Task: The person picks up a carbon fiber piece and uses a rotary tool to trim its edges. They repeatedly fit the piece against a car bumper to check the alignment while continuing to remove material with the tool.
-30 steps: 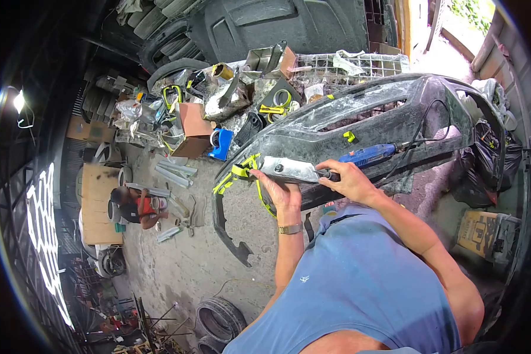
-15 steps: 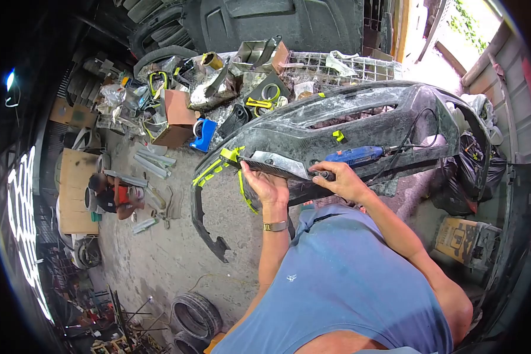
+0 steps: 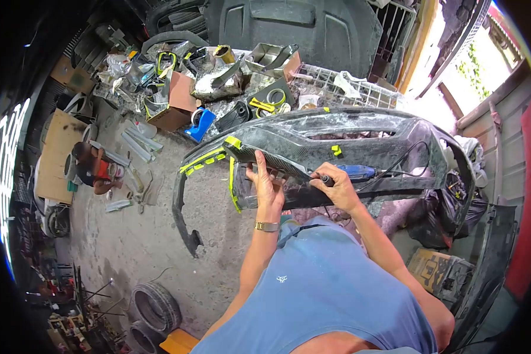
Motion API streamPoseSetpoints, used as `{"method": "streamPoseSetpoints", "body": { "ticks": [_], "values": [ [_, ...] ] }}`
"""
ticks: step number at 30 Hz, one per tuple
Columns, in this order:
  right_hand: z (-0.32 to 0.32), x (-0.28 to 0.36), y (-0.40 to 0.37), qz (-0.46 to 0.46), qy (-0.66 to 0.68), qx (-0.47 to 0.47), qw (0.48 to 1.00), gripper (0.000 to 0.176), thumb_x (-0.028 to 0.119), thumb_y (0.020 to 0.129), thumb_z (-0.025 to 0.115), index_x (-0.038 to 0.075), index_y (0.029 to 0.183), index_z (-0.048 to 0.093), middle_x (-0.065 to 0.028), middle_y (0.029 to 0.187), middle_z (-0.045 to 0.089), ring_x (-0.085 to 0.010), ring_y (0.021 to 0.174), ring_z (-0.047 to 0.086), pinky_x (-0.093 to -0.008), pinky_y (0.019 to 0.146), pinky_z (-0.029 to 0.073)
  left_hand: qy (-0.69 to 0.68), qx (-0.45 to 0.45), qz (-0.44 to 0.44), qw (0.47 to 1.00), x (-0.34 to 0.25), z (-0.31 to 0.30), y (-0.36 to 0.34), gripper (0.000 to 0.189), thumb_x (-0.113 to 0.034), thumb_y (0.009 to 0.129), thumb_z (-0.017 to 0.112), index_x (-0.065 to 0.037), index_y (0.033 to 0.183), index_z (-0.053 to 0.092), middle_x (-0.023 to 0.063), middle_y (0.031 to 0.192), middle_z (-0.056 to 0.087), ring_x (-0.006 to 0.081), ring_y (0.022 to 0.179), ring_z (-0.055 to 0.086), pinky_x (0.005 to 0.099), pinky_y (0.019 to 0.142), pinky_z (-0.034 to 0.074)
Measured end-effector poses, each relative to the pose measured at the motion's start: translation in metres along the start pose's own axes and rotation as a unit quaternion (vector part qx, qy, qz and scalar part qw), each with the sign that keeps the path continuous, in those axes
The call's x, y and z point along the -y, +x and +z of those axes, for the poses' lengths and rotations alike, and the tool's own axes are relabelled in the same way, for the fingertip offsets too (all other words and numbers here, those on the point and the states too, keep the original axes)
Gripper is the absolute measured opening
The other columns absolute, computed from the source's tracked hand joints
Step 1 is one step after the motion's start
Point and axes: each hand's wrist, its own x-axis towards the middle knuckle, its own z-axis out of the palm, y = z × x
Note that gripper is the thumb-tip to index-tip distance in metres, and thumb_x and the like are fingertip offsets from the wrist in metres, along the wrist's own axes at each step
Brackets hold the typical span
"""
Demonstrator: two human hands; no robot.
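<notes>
A long dark trim piece (image 3: 280, 163) with a fine woven pattern is held in front of a black car bumper (image 3: 383, 133). My left hand (image 3: 268, 187) grips it from below, one finger stretched up along its face. In my right hand (image 3: 340, 187) is a short dark cylindrical handle (image 3: 327, 180), pinched at the trim's right end; its tip is hidden. A blue power tool (image 3: 357, 171) with a black cable lies on the bumper just right of that hand. Yellow-green tape (image 3: 235, 183) marks the bumper's left end.
Behind the bumper, a cluttered bench holds a cardboard box (image 3: 180, 94), a blue tape dispenser (image 3: 201, 125) and a metal tray (image 3: 271, 57). Another person (image 3: 93, 166) crouches on the floor at left. Tyres (image 3: 156, 307) lie at lower left; black bags (image 3: 433, 215) are at right.
The trim piece has turned, so its patterned face shows where a silvery recessed side was visible. My left fingers have shifted onto its face. The whole view has swung slightly.
</notes>
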Motion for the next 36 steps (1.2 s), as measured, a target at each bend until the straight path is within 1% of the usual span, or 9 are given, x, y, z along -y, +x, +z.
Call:
{"method": "streamPoseSetpoints", "body": {
  "ticks": [4, 6, 12, 15, 24, 28, 32, 34, 36],
  "values": [
    [-0.005, 0.015, 0.007, -0.1, 0.07, -0.066, 0.99, 0.018, 0.009, 0.086, 0.073, -0.001, 0.1, 0.066, -0.003, 0.087, 0.062, -0.0107, 0.068, 0.051, -0.0261, 0.065, 0.043, -0.027, 0.053, 0.021, 0.998, 0.001, -0.006, -0.006, 0.084, -0.065, 0.085, 0.063, -0.024, 0.144, 0.019, 0.0125, 0.135, 0.042, 0.0325, 0.118, 0.049, 0.0622, 0.092, 0.044],
    [-0.02, 0.033, 0.006, 0.132, 0.12, -0.008, 0.984, 0.02, 0.01, 0.086, 0.074, 0.0, 0.102, 0.066, -0.005, 0.087, 0.065, -0.0152, 0.074, 0.058, -0.028, 0.072, 0.047, -0.052, 0.09, 0.009, 0.995, 0.003, -0.013, -0.004, 0.081, -0.071, 0.087, 0.054, -0.021, 0.143, 0.022, 0.0132, 0.135, 0.042, 0.0343, 0.119, 0.049, 0.0647, 0.095, 0.043],
    [-0.055, 0.038, 0.015, -0.11, 0.01, 0.025, 0.994, 0.021, 0.001, 0.082, 0.074, 0.002, 0.102, 0.066, -0.0069, 0.093, 0.066, -0.0185, 0.088, 0.065, -0.0292, 0.079, 0.05, -0.348, 0.213, -0.182, 0.894, -0.01, -0.036, 0.003, 0.081, -0.078, 0.089, 0.034, -0.007, 0.126, 0.048, 0.0261, 0.137, 0.043, 0.0449, 0.133, 0.039, 0.0758, 0.105, 0.027],
    [-0.08, 0.044, 0.012, -0.135, -0.068, 0.085, 0.985, 0.034, -0.01, 0.073, 0.071, 0.007, 0.103, 0.066, -0.0052, 0.109, 0.062, -0.0199, 0.096, 0.064, -0.0297, 0.084, 0.051, -0.256, 0.292, -0.188, 0.902, -0.012, -0.065, 0.013, 0.089, -0.076, 0.088, 0.037, -0.007, 0.143, 0.041, 0.0228, 0.144, 0.045, 0.048, 0.133, 0.039, 0.0763, 0.105, 0.025],
    [-0.098, 0.014, -0.001, -0.077, -0.11, 0.07, 0.989, 0.046, -0.018, 0.066, 0.063, 0.007, 0.105, 0.068, -0.0037, 0.099, 0.058, -0.0166, 0.087, 0.065, -0.0269, 0.081, 0.05, -0.264, 0.369, -0.286, 0.844, -0.027, -0.101, 0.011, 0.089, -0.056, 0.083, 0.059, -0.005, 0.15, 0.031, 0.0279, 0.13, 0.057, 0.0492, 0.124, 0.051, 0.073, 0.098, 0.038],
    [-0.086, -0.003, -0.01, -0.072, -0.146, 0.07, 0.984, 0.052, -0.018, 0.062, 0.061, 0.009, 0.105, 0.068, -0.0049, 0.099, 0.06, -0.02, 0.086, 0.067, -0.0295, 0.077, 0.052, -0.186, 0.209, -0.312, 0.908, -0.035, -0.107, -0.011, 0.074, -0.044, 0.082, 0.058, -0.006, 0.144, 0.043, 0.0219, 0.126, 0.061, 0.0479, 0.121, 0.054, 0.074, 0.098, 0.037],
    [-0.075, -0.014, -0.014, -0.083, -0.161, 0.063, 0.981, 0.048, -0.013, 0.064, 0.063, 0.011, 0.106, 0.068, -0.0034, 0.096, 0.061, -0.0236, 0.083, 0.068, -0.0326, 0.073, 0.054, -0.193, 0.246, -0.294, 0.903, -0.036, -0.133, -0.02, 0.067, -0.042, 0.083, 0.055, -0.004, 0.138, 0.05, 0.0208, 0.136, 0.055, 0.0458, 0.122, 0.054, 0.0726, 0.101, 0.035],
    [-0.072, -0.02, -0.015, -0.119, -0.225, 0.065, 0.965, 0.05, -0.011, 0.064, 0.065, 0.013, 0.107, 0.068, -0.0027, 0.097, 0.061, -0.0246, 0.082, 0.067, -0.0345, 0.071, 0.053, -0.323, 0.31, -0.324, 0.834, -0.027, -0.149, -0.021, 0.067, -0.04, 0.083, 0.055, -0.004, 0.14, 0.048, 0.0208, 0.135, 0.055, 0.0437, 0.122, 0.055, 0.0719, 0.102, 0.034],
    [-0.066, -0.024, -0.016, -0.136, -0.251, 0.064, 0.956, 0.049, -0.009, 0.065, 0.065, 0.015, 0.108, 0.067, -0.0021, 0.097, 0.061, -0.0264, 0.079, 0.066, -0.0363, 0.07, 0.053, -0.109, 0.167, -0.273, 0.941, -0.041, -0.127, -0.047, 0.071, -0.037, 0.081, 0.059, -0.003, 0.141, 0.046, 0.0209, 0.135, 0.054, 0.0385, 0.118, 0.057, 0.0747, 0.101, 0.033]
  ]
}}
